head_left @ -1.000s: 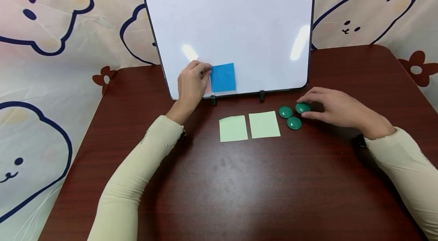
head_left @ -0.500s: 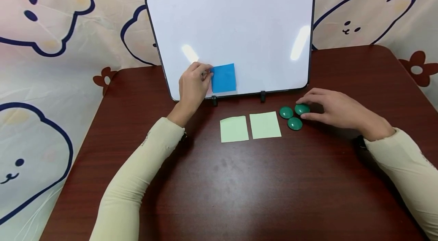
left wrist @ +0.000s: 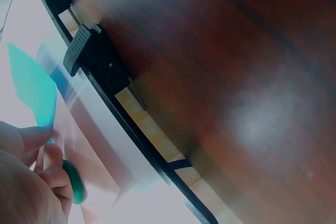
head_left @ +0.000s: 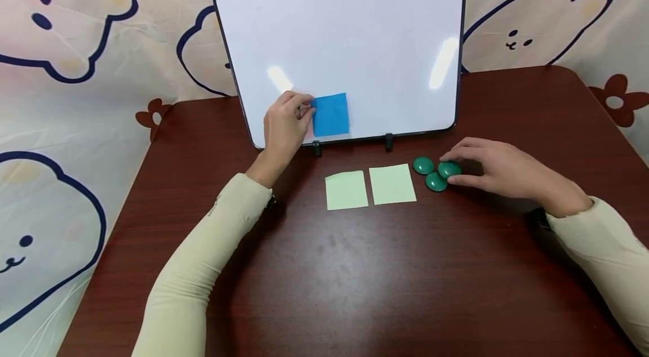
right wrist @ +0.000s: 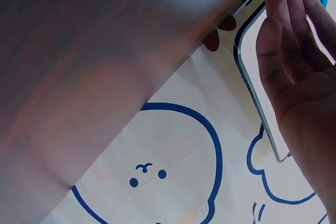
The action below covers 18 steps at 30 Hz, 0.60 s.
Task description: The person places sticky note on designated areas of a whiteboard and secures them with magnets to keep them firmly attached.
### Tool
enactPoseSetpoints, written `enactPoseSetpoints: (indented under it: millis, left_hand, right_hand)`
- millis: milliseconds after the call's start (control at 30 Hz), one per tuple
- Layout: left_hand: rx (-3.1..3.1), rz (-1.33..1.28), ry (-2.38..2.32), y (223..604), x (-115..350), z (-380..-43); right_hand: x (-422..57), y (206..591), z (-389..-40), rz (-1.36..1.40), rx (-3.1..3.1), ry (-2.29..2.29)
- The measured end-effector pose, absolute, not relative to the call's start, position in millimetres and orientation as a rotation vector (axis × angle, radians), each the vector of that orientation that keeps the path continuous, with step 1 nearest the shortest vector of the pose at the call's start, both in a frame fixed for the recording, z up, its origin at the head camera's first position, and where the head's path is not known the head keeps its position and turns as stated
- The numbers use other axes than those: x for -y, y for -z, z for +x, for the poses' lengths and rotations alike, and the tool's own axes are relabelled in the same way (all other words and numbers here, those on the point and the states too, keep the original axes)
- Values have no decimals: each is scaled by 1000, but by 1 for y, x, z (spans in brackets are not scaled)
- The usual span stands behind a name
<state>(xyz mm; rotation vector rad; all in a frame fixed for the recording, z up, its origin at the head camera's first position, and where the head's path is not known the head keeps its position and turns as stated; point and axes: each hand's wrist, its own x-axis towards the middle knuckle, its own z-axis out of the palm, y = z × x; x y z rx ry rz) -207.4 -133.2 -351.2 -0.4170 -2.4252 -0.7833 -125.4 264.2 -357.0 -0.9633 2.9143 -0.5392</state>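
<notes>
My left hand (head_left: 285, 123) pinches the left edge of a blue sticky note (head_left: 331, 115) in front of the whiteboard (head_left: 355, 36). A pink sheet (left wrist: 89, 156) lies on the board behind those fingers, with a round green magnet (left wrist: 74, 182) beside them in the left wrist view. That magnet is hidden in the head view. Between thumb and fingertips, my right hand (head_left: 499, 168) holds another domed green magnet (head_left: 449, 169). It overlaps the edge of a magnet (head_left: 436, 182) on the table, and a further magnet (head_left: 423, 165) lies to the left.
Two pale green sticky notes (head_left: 346, 191) lie side by side on the dark wooden table (head_left: 355, 289). Black clips (head_left: 389, 142) support the board's lower edge. A patterned cloth (head_left: 101, 120) hangs behind the table.
My right hand has shifted slightly toward me, bringing its green magnet over the edge of the nearer one. The left hand and blue sticky note stay nearly in place.
</notes>
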Motion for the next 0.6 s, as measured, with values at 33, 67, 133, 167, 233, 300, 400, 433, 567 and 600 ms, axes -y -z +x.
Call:
enactPoseSetpoints:
  millis: [33, 67, 133, 167, 233, 300, 400, 433, 567, 600]
  left_hand:
    - [2424, -418, 794, 351, 133, -208]
    - [2423, -419, 806, 351, 133, -208]
    - [2422, -425, 830, 351, 132, -210]
    - [2421, -427, 844, 351, 132, -210]
    - [2419, -426, 865, 350, 132, -211]
    - [2421, -419, 879, 349, 132, -212]
    - [2426, -396, 895, 347, 132, -214]
    - [2429, -386, 899, 347, 132, -214]
    - [2430, -356, 909, 346, 132, -216]
    - [2431, -352, 910, 346, 132, -216]
  right_hand:
    - [-264, 357, -124, -969, -2912, 546]
    - [-265, 357, -122, -974, -2909, 552]
    - [-265, 356, -118, -990, -2899, 567]
    - [-264, 356, -117, -1001, -2894, 574]
    - [-264, 356, -114, -1022, -2891, 581]
    - [-262, 357, -113, -1044, -2894, 580]
    - [-260, 357, -114, -1072, -2900, 575]
    - [-260, 358, -114, -1081, -2898, 575]
    - [-257, 359, -116, -1105, -2876, 585]
    - [-257, 360, -116, -1110, -2871, 589]
